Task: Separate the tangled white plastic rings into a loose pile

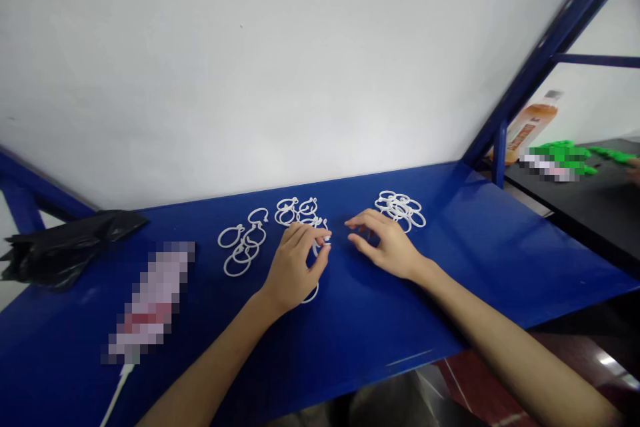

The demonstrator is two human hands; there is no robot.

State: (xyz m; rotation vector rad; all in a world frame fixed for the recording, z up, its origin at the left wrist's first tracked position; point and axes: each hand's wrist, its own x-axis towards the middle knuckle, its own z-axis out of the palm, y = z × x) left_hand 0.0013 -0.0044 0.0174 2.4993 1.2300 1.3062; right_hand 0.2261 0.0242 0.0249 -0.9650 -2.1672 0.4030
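Rings (399,204) lie mostly toward the back edge of the bench (480,247), my left hand (295,267) pinching one, my right hand (387,245) loosely spread.

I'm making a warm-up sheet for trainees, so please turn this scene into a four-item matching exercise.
Things:
1. left hand
2. plastic bag
3. right hand
4. bottle

Places or states:
A. thumb and forefinger apart
B. orange, beyond the table's right end
C. pinching a white ring
D. at the blue table's left end

Pairs: 1-C, 2-D, 3-A, 4-B
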